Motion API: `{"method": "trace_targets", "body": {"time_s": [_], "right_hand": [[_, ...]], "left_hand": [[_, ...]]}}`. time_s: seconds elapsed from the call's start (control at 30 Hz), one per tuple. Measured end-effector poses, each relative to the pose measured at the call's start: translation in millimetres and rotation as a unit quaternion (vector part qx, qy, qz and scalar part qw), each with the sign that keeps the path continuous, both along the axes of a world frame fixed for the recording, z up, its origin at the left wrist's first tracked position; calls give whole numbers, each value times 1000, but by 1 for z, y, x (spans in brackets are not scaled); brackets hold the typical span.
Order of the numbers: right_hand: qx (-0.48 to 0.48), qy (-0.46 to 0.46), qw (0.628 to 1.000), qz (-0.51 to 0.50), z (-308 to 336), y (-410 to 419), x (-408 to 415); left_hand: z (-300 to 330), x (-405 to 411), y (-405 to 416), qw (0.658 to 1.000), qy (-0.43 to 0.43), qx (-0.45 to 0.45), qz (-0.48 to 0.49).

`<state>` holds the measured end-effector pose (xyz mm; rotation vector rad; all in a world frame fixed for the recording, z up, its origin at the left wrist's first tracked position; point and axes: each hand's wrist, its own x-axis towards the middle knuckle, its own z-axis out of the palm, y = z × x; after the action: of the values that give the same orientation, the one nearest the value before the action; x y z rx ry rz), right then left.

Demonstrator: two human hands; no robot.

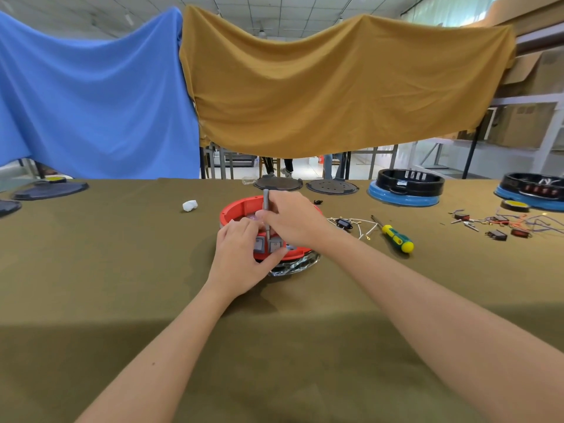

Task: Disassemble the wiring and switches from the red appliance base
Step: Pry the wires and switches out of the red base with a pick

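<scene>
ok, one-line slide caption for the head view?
Right hand drives a grey tool into the red appliance base while left hand steadies it.

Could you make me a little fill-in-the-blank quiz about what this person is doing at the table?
1. The right hand holds a thin grey tool upright over the round base, whose colour is ____.
2. The screwdriver lying on the table has a green and ____ handle.
3. The left hand steadies the base at its ____ edge, by the grey switches.
4. Behind the table hang two cloths, one blue and one ____.

Missing words: red; yellow; near; mustard yellow
</scene>
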<state>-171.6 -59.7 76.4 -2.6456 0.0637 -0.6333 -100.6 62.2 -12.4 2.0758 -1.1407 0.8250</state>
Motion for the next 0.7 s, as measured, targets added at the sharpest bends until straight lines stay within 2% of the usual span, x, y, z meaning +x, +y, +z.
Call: {"method": "trace_targets", "body": {"time_s": [0.13, 0.23, 0.33, 0.4, 0.47, 0.53, 0.7], "right_hand": [[12, 67, 998, 8, 14, 0, 10], [7, 83, 996, 0, 19, -1, 12], [50, 63, 997, 8, 15, -4, 5], [134, 0, 991, 22, 6, -10, -8], [245, -84, 966, 26, -4, -20, -24], [352, -130, 927, 20, -16, -31, -39], [582, -154, 799, 5, -54, -39, -59]], "left_hand": [[0, 1, 1, 1000, 3, 3, 5], [2, -1, 2, 1000, 2, 8, 6], [3, -5, 4, 1000, -2, 17, 3], [3, -3, 8, 999, -10, 36, -11], [7, 3, 16, 996, -12, 84, -32], [15, 9, 23, 987, -23, 153, -37], [44, 6, 14, 947, -92, 306, 31]]}}
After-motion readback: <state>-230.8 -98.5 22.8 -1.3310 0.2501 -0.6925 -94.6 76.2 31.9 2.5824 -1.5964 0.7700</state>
